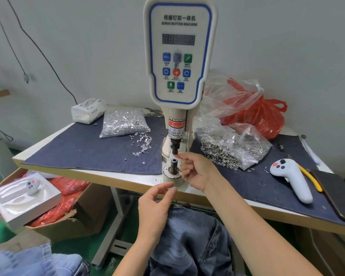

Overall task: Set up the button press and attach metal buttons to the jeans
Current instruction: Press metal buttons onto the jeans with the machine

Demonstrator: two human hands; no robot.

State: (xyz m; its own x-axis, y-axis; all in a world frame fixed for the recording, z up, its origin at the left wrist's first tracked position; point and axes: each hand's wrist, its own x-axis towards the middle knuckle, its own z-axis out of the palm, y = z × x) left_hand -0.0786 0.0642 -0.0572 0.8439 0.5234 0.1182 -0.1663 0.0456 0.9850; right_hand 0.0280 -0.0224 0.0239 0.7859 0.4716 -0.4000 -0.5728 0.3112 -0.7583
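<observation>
Jeans lie low in my view, under the table edge, on the lap. Just above their top edge I see my left hand. Its fingers are relaxed and a little spread, and they hold nothing; the fingertips are near the front of the press base but I cannot tell if they touch it.

Going right, the button press stands upright in the middle of the table. Its lower die is a short post on a round base, and the upper punch hangs straight over it with a gap between.

My right hand is just beside the lower die, on its right side. Thumb and forefinger are pinched together at the tip of the upper punch. It seems they hold a small piece there, perhaps a button, but it is too small to be sure. The other fingers are curled.

On the denim cloth, left of the press, lies a bag of tacks, with loose ones near it. Right of the press lies an open bag of metal buttons, near the right hand. A white controller lies further right.
</observation>
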